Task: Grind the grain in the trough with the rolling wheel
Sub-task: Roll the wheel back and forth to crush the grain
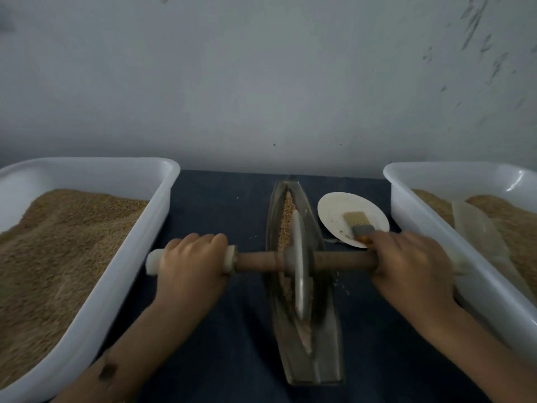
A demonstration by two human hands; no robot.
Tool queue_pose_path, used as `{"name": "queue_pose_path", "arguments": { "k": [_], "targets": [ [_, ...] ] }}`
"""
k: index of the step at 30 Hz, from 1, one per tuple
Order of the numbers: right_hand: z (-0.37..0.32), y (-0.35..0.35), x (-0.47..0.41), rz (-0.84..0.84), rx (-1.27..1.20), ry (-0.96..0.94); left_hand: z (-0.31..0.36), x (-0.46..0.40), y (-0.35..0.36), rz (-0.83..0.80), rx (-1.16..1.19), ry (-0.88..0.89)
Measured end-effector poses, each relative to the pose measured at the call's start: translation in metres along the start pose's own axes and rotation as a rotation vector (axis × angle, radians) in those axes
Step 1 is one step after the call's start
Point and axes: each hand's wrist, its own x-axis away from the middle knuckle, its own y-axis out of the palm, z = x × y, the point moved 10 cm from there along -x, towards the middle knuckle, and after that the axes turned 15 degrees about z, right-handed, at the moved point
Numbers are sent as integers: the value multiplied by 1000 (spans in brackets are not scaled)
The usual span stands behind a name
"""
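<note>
A long boat-shaped metal trough (pixel 329 353) lies lengthwise on the dark cloth in the middle. Brown grain (pixel 287 210) fills its groove at the far end. A thin metal wheel (pixel 299 266) stands upright in the groove near the trough's middle, on a wooden axle (pixel 255 261) that runs left to right. My left hand (pixel 191 263) grips the axle's white left end. My right hand (pixel 412 263) grips the right end, which it hides.
A white tub (pixel 128 269) heaped with grain stands at the left. Another white tub (pixel 412 205) at the right holds grain and a pale scoop (pixel 476 228). A white plate (pixel 334 210) with a brush (pixel 356 222) lies beyond my right hand. A grey wall is behind.
</note>
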Motion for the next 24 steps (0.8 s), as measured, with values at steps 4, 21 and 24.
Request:
{"name": "queue_pose_path", "arguments": {
  "k": [4,21,24],
  "targets": [
    [9,50,-36,-79,76,30,-23,-28,48,-54,-115,-102],
    [-28,-20,-4,68,-43,-164,5,2,19,-265,-125,-9],
    [-33,-38,4,35,-66,-171,21,12,-5,-272,-83,58]
  ]
}}
